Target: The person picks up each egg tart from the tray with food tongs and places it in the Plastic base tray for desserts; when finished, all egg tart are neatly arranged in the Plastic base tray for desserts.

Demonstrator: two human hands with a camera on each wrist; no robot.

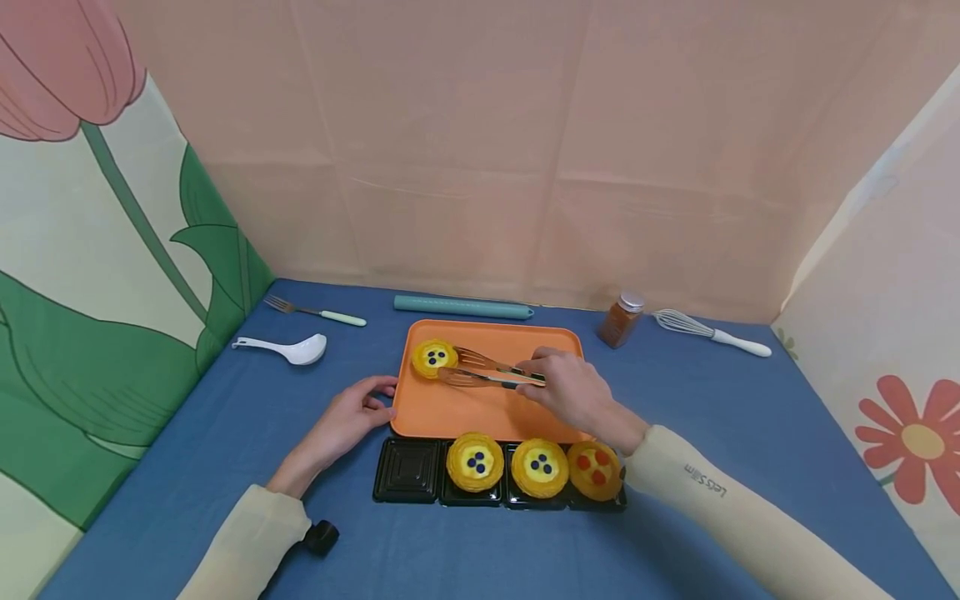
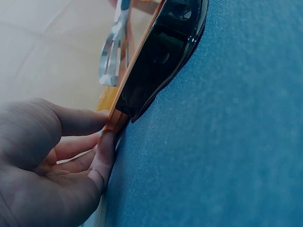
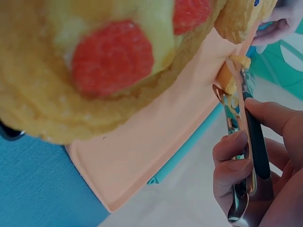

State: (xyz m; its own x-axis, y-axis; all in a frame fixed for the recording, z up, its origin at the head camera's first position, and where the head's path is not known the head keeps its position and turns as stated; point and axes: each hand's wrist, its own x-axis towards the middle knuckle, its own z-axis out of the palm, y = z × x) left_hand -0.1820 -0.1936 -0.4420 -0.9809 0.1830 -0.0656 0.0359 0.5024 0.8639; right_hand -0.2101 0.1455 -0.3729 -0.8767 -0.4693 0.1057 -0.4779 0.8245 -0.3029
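My right hand (image 1: pixel 566 387) grips a pair of metal tongs (image 3: pixel 244 113) with dark handle grips. The tongs' slotted ends are at an egg tart (image 1: pixel 434 358) topped with dark blue berries, on the left part of an orange tray (image 1: pixel 487 417). Whether the tips squeeze the tart is hard to tell. At the tray's left edge, my left hand (image 1: pixel 352 421) pinches the rim between thumb and finger, as the left wrist view shows. In front of the tray lies a black sectioned tray (image 1: pixel 407 471); it carries two blueberry tarts (image 1: pixel 476 462) and a red-topped tart (image 1: pixel 595 472), while its leftmost section holds nothing.
Behind the orange tray lies a teal stick (image 1: pixel 463 307). A fork (image 1: pixel 315 312) and a white ladle (image 1: pixel 300 350) lie at the left. A spice jar (image 1: pixel 621 320) and a whisk (image 1: pixel 708 331) are at the back right. Fabric walls (image 1: pixel 450 150) bound the blue tabletop.
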